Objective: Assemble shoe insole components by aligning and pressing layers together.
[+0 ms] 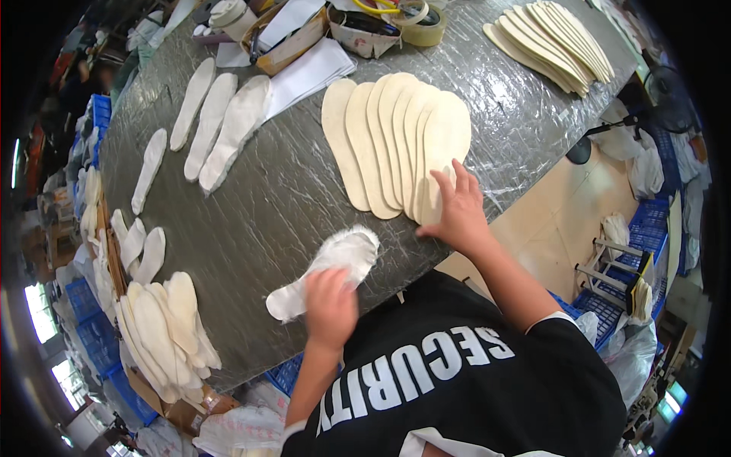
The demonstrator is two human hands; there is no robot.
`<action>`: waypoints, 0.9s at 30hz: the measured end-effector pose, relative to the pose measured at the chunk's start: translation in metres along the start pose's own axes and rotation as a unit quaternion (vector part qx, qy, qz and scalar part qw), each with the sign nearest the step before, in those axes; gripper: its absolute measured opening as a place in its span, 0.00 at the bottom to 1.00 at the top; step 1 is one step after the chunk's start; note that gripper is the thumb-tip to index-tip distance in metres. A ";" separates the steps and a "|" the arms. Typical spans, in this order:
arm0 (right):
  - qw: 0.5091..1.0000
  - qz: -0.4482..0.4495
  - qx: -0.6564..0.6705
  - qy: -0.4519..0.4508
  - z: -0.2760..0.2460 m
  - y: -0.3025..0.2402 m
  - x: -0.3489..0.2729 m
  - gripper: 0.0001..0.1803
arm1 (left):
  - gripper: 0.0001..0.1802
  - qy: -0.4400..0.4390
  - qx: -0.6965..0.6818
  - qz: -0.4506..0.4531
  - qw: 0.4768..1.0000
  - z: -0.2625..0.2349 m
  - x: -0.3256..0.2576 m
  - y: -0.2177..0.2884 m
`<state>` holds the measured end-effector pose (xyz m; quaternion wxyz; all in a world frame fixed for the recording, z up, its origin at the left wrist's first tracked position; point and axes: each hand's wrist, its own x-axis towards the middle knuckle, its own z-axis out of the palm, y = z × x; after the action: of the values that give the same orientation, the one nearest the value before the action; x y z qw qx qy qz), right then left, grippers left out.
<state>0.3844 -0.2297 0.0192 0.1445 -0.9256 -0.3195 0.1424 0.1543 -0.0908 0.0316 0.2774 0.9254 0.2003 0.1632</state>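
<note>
A white fluffy insole [358, 247] lies near the front edge of the dark table. Over its middle is my left hand [331, 305], smeared by motion, so its grip cannot be made out. To the right, a fanned row of cream insoles [381, 145] overlaps on the tabletop. My right hand [459, 213] rests at the lower end of the rightmost cream insole [448, 129], with fingers spread and thumb stretched out to the left.
Several white fluffy insoles [217, 126] lie at the left, near white paper sheets [314, 76]. A heap of insoles [164, 327] sits at the left edge. Another cream stack [552, 46] is at far right. Behind are a tool box [285, 46] and tape roll [426, 29].
</note>
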 end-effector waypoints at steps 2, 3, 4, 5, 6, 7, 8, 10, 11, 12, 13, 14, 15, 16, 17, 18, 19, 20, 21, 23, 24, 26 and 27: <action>0.999 -0.014 0.019 -0.027 0.016 0.013 -0.008 0.49 | 0.19 -0.061 -0.045 0.095 0.993 0.034 0.043 0.025; 0.997 -0.033 0.041 -0.051 0.020 0.018 -0.011 0.48 | 0.22 -0.087 -0.056 0.124 0.987 0.049 0.058 0.033; 0.997 -0.040 0.041 -0.055 0.020 0.023 -0.013 0.48 | 0.23 -0.095 -0.047 0.151 0.983 0.065 0.070 0.037; 0.994 -0.055 0.065 -0.062 0.020 0.026 -0.014 0.44 | 0.22 -0.113 -0.002 0.162 0.980 0.083 0.073 0.032; 0.991 -0.067 0.089 -0.069 0.019 0.029 -0.015 0.41 | 0.22 -0.111 0.001 0.155 0.982 0.092 0.074 0.035; 0.989 -0.069 0.081 -0.101 0.010 0.029 -0.012 0.32 | 0.22 -0.119 0.058 0.155 0.979 0.098 0.074 0.036; 0.984 -0.164 0.052 -0.038 0.011 0.042 -0.007 0.23 | 0.22 -0.127 0.115 0.155 0.973 0.101 0.073 0.036; 0.985 -0.091 0.129 -0.063 -0.003 0.055 0.004 0.15 | 0.23 -0.154 0.133 0.151 0.967 0.104 0.072 0.044; 0.993 -0.084 0.075 -0.019 -0.006 0.063 0.010 0.12 | 0.23 -0.163 0.157 0.150 0.962 0.106 0.072 0.048; 0.997 -0.076 0.021 0.025 -0.008 0.072 0.015 0.10 | 0.23 -0.172 0.180 0.150 0.957 0.108 0.072 0.051; 0.992 -0.054 0.049 0.107 -0.013 0.084 0.023 0.09 | 0.22 -0.151 0.197 0.161 0.955 0.109 0.072 0.053; 0.979 -0.030 0.077 0.189 -0.021 0.095 0.029 0.09 | 0.22 -0.150 0.198 0.162 0.955 0.109 0.074 0.054; 0.961 0.017 0.100 0.256 -0.041 0.099 0.035 0.10 | 0.21 -0.166 0.196 0.160 0.953 0.108 0.078 0.056; 0.937 0.062 0.125 0.320 -0.064 0.096 0.038 0.11 | 0.20 -0.182 0.195 0.157 0.951 0.107 0.082 0.056; 0.909 0.026 0.197 0.367 -0.082 0.092 0.038 0.11 | 0.20 -0.182 0.194 0.157 0.951 0.105 0.089 0.054; 0.872 -0.009 0.264 0.411 -0.097 0.088 0.037 0.12 | 0.16 -0.221 0.089 0.109 0.965 0.104 0.098 0.048; 0.873 -0.007 0.262 0.412 -0.109 0.077 0.032 0.12 | 0.13 -0.259 -0.017 0.058 0.964 0.102 0.107 0.041; 0.883 -0.053 0.215 0.414 -0.115 0.055 0.024 0.13 | 0.13 -0.260 -0.017 0.055 0.964 0.094 0.116 0.035; 0.889 -0.099 0.165 0.417 -0.119 0.036 0.015 0.15 | 0.16 -0.224 -0.178 -0.099 0.953 0.080 0.129 0.034; 0.871 -0.271 0.168 0.374 -0.108 0.011 0.005 0.16 | 0.28 -0.163 -0.541 -0.259 0.783 0.058 0.144 0.025; 0.879 -0.317 0.125 0.333 -0.101 -0.007 -0.005 0.18 | 0.37 -0.137 -0.722 -0.257 0.628 0.048 0.148 0.021; 0.884 -0.376 0.139 0.239 -0.077 -0.042 -0.022 0.21 | 0.37 -0.158 -0.830 -0.176 0.505 0.035 0.157 0.022; 0.879 -0.405 0.146 0.206 -0.063 -0.055 -0.030 0.21 | 0.59 -0.264 -0.803 -0.143 0.515 0.022 0.159 0.018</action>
<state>0.3541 -0.2187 0.1017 0.3861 -0.6924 -0.6046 -0.0776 0.3068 -0.0412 0.0548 0.9619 0.2688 0.0311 -0.0390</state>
